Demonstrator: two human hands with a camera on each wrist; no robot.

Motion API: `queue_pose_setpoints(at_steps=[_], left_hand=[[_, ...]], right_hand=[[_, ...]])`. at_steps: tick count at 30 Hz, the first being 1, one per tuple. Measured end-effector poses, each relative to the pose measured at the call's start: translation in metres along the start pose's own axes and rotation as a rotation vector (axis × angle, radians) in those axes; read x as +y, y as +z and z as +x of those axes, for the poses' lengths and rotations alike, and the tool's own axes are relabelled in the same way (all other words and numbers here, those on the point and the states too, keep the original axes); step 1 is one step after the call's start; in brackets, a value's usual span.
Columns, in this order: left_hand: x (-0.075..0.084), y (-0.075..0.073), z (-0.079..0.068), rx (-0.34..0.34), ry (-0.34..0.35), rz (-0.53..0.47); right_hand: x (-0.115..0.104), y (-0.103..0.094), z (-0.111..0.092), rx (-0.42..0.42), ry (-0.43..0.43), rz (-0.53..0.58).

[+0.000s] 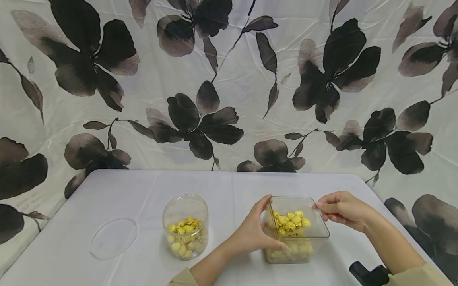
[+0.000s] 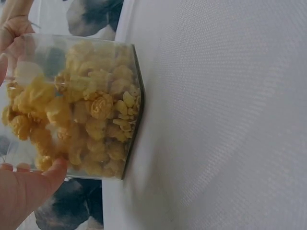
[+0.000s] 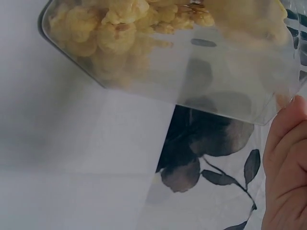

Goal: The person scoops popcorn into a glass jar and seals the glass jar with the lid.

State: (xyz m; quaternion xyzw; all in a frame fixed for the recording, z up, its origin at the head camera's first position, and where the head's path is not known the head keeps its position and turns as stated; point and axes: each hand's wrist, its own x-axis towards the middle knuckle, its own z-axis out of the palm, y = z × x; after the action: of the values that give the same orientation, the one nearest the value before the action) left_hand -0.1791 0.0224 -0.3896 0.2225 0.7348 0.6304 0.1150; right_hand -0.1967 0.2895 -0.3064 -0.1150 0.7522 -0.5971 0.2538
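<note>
A clear square-cornered plastic container (image 1: 291, 242) stands on the table, right of the middle in the head view, with yellow popcorn (image 1: 290, 222) inside. My left hand (image 1: 252, 232) grips its left side, thumb along the near wall and fingers behind the far left corner. At the right edge of its rim, my right hand (image 1: 343, 208) pinches with thumb and index finger. From the left wrist, the popcorn (image 2: 91, 115) shows piled against one wall, with crumbs near the base. In the right wrist view, the fingers (image 3: 288, 139) sit at the rim's corner.
A round clear jar (image 1: 185, 230), partly filled with the same popcorn, stands to the left. Farther left a clear round lid (image 1: 113, 238) lies flat on the white table (image 1: 143, 190). A black object (image 1: 368, 274) lies by the right forearm. Behind hangs a floral cloth (image 1: 229, 79).
</note>
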Motion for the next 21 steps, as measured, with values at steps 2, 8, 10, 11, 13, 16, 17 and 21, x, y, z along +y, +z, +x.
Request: queue_pose_setpoints(at_steps=[2,8,10,11,13,16,17,21], left_hand=[[-0.0003,0.0002,-0.0003,0.002,0.001,0.007],[-0.0014,0.0001,0.0001,0.007,0.007,0.025],[-0.0017,0.0002,0.0004,0.007,0.007,0.026],[-0.0017,0.0004,0.0006,0.006,0.006,0.027],[-0.0017,0.0007,0.0009,0.005,0.004,0.026],[-0.0019,0.001,0.0008,0.006,0.002,0.028],[-0.0018,0.0009,0.0007,0.007,0.0,0.027],[-0.0017,0.0006,0.0006,0.009,-0.002,0.03]], right_hand=[[0.0006,0.0004,0.0,-0.022,-0.007,0.008],[0.0011,0.0018,0.0006,-0.05,-0.027,0.022],[0.0015,0.002,0.0009,-0.049,-0.027,0.034],[0.0018,0.002,0.0011,-0.051,-0.025,0.041],[0.0026,0.0016,0.0012,-0.059,-0.023,0.058],[0.0039,0.0013,0.0015,-0.075,-0.023,0.076],[0.004,0.0012,0.0016,-0.079,-0.026,0.076],[0.0051,0.0004,0.0017,-0.096,-0.037,0.086]])
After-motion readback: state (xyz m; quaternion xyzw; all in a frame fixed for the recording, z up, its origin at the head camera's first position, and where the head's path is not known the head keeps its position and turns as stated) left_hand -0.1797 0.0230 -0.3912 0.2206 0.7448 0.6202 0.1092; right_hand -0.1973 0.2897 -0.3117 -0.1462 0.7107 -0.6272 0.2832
